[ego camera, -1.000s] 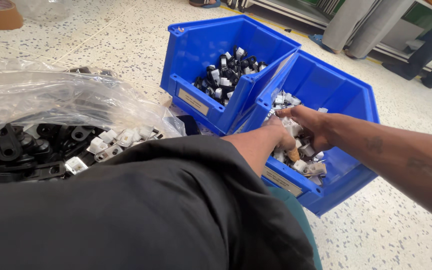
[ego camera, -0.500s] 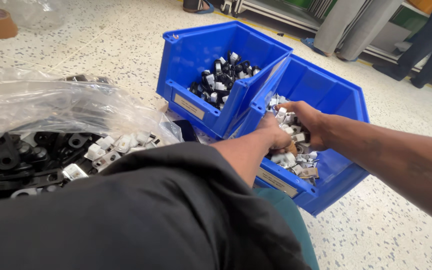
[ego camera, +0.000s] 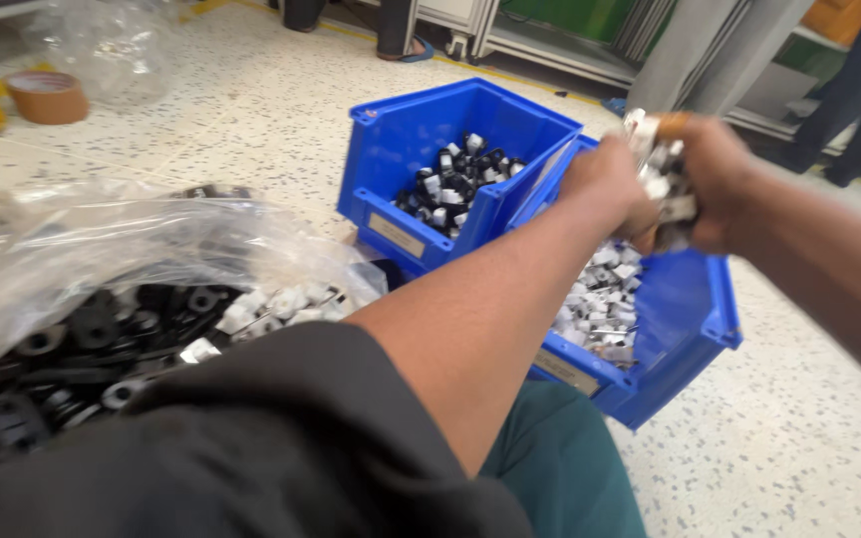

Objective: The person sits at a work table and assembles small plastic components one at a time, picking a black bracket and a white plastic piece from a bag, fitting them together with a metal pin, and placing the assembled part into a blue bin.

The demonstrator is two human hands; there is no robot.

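Gripping a cupped heap of small white clips (ego camera: 662,184), both hands (ego camera: 662,179) hover above the nearer blue bin (ego camera: 695,299).

Single head-worn view, looking down and forward over the person's own arms, close to the hands, speckled floor (ego camera: 251,130) beyond

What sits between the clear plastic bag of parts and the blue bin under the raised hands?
In the head view, a second blue bin of mixed black and white parts lies between the plastic bag and the nearer bin.
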